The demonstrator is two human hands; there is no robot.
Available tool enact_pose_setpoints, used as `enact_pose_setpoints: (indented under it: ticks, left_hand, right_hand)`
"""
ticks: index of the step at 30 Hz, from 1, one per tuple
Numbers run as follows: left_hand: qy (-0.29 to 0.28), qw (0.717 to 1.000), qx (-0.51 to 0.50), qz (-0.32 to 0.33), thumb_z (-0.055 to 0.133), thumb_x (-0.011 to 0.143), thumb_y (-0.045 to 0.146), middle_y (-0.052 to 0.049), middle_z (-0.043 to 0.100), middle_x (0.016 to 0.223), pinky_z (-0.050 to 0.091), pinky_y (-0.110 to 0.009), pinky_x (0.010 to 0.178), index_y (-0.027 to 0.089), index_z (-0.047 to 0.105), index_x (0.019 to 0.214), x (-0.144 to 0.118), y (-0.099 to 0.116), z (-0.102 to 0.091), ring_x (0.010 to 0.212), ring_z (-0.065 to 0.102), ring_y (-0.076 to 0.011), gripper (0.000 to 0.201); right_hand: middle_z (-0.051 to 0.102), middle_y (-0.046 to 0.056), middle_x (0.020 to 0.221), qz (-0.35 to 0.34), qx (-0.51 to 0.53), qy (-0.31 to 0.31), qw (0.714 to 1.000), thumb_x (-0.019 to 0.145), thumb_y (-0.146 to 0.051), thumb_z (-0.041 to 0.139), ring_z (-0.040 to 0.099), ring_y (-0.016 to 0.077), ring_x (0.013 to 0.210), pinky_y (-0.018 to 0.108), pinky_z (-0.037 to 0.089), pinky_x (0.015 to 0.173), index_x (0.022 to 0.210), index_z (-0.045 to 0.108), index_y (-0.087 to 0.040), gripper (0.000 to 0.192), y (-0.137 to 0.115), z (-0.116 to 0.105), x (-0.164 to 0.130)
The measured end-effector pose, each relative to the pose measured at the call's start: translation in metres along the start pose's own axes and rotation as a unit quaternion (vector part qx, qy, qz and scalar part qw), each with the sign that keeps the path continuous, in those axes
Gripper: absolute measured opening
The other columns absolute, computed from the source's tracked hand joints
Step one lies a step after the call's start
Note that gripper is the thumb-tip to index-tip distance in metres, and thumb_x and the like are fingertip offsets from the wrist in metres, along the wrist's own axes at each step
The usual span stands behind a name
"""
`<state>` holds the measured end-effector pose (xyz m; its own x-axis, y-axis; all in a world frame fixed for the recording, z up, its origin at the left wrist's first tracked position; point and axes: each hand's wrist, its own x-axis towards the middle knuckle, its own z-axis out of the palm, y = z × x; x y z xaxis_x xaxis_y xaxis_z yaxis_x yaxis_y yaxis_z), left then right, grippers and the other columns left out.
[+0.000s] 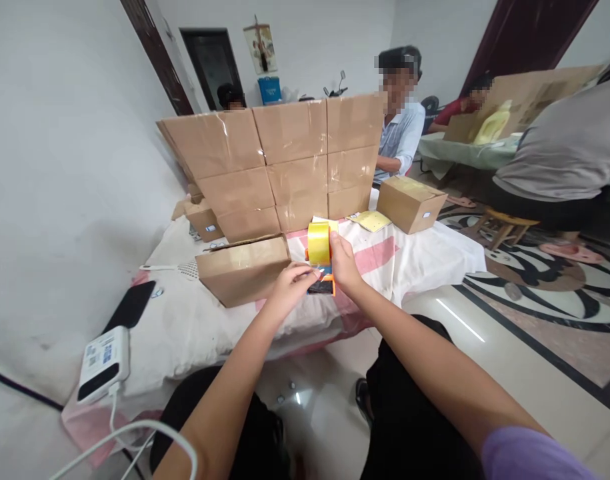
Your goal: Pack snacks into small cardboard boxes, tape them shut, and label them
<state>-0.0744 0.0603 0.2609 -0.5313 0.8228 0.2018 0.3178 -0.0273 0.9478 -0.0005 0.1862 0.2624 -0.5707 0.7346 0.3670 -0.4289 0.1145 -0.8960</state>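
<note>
My right hand (343,261) grips a tape dispenser (320,267) with an orange frame and a yellow roll of tape on top. It is held upright over the cloth-covered table (195,327). My left hand (291,283) pinches at the tape end on the dispenser's left side. A cardboard box (242,269) lies just left of my left hand, its top flap slightly raised.
A wall of stacked taped boxes (285,163) stands behind. One more box (409,202) and a yellow sheet (371,221) lie at right. A black phone (129,305) and a white power bank (103,362) with cable are at left. Several people sit beyond.
</note>
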Motion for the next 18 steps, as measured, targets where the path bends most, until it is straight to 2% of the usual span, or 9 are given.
enact_pose_setpoints:
  ticks: [2,5,9,14,18]
  left_hand:
    - [0.018,0.997,-0.069,-0.033,0.072,0.075,0.039,-0.006,0.066,0.096,0.049,-0.029,0.082,0.017,0.078,0.082,-0.003,0.000,0.010,0.094,0.063,-0.0198,0.023]
    - [0.087,0.984,-0.139,-0.066,0.074,0.072,0.037,-0.005,0.069,0.095,0.050,-0.029,0.082,0.017,0.077,0.081,-0.007,0.000,0.025,0.096,0.064,-0.0197,0.022]
    - [0.159,0.970,-0.173,-0.067,0.077,0.066,0.033,-0.005,0.070,0.092,0.050,-0.029,0.082,0.016,0.076,0.080,-0.008,0.002,0.034,0.094,0.065,-0.0190,0.022]
    - [0.162,0.974,-0.146,-0.056,0.076,0.072,0.037,-0.006,0.072,0.096,0.047,-0.022,0.070,0.015,0.076,0.084,-0.005,0.012,0.022,0.089,0.064,-0.0153,0.025]
    - [0.114,0.981,-0.114,-0.107,0.077,0.074,0.039,-0.005,0.072,0.089,0.043,-0.020,0.061,0.015,0.076,0.089,-0.003,0.017,0.020,0.076,0.062,-0.0114,0.029]
  right_hand:
    - [0.056,0.000,0.072,-0.036,-0.041,0.020,0.998,0.090,-0.074,0.045,0.052,0.0145,0.065,0.027,0.046,0.060,0.075,0.050,-0.022,0.054,0.003,-0.004,0.000]
    - [0.048,-0.001,0.069,-0.094,-0.101,0.030,0.990,0.093,-0.072,0.039,0.045,0.0132,0.063,0.027,0.040,0.059,0.073,0.047,-0.022,0.055,0.009,-0.007,0.004]
    - [0.045,-0.002,0.070,-0.123,-0.150,0.015,0.981,0.098,-0.069,0.029,0.044,0.0134,0.066,0.027,0.040,0.065,0.073,0.044,-0.022,0.055,0.021,-0.008,0.013]
    - [0.044,-0.001,0.074,-0.151,-0.206,-0.015,0.967,0.103,-0.062,0.027,0.048,0.0149,0.075,0.030,0.042,0.077,0.077,0.043,-0.022,0.050,0.031,-0.009,0.017]
    - [0.042,-0.001,0.071,-0.164,-0.241,0.003,0.956,0.104,-0.060,0.022,0.045,0.0141,0.067,0.032,0.043,0.076,0.076,0.040,-0.023,0.050,0.034,-0.017,0.016]
